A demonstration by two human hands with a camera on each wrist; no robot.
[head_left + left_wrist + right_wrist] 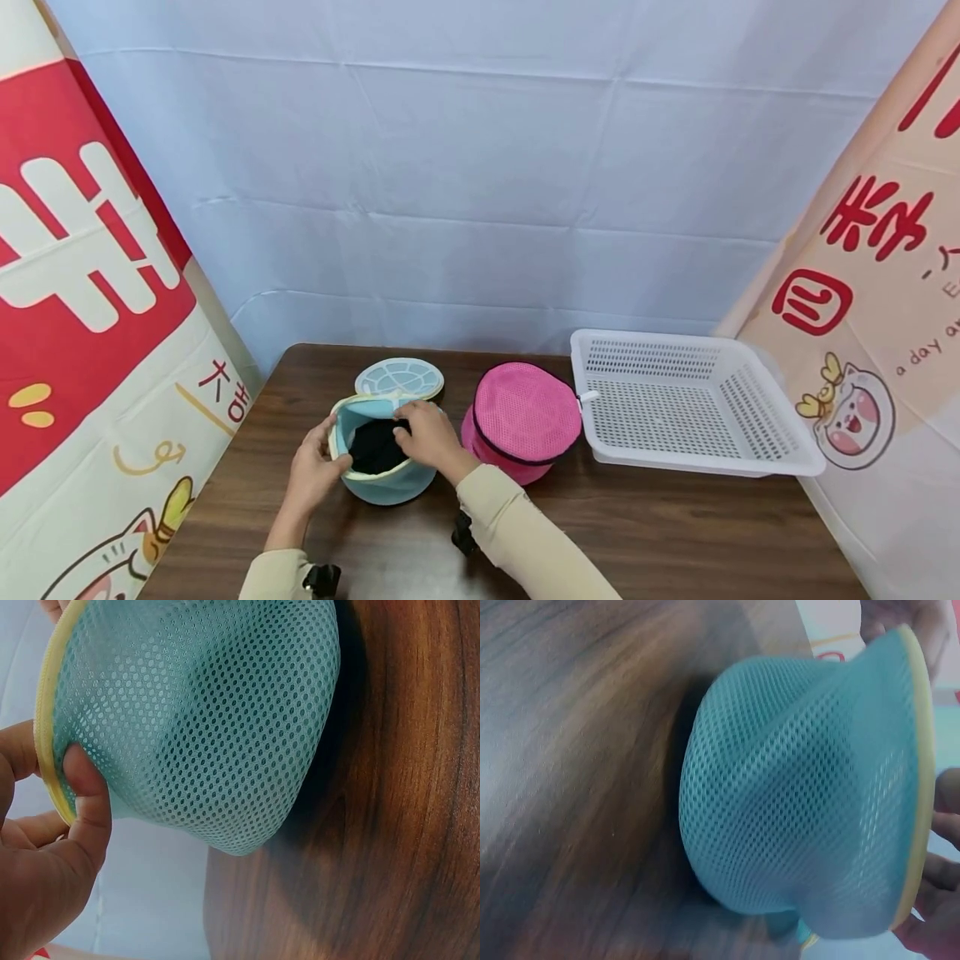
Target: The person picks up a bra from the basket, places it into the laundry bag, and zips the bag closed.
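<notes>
A light-blue mesh laundry bag (390, 490) with a yellow zipper rim stands on the table, its top unzipped. Black fabric (372, 450) lies inside it. My left hand (318, 467) pinches the rim at the left, thumb outside the mesh, as the left wrist view shows. Over the right side of the opening reaches my right hand (431, 435), its fingers bent above the black fabric. Whether those fingers grip the fabric or the rim is hidden. The bag's round lid (400, 377) is folded back behind it.
A pink mesh laundry bag (527, 412) with black trim stands just right of my right hand. Farther right is a white perforated plastic basket (697, 458). All rest on a dark wooden table (660, 533), with a pale cloth backdrop (465, 183) behind.
</notes>
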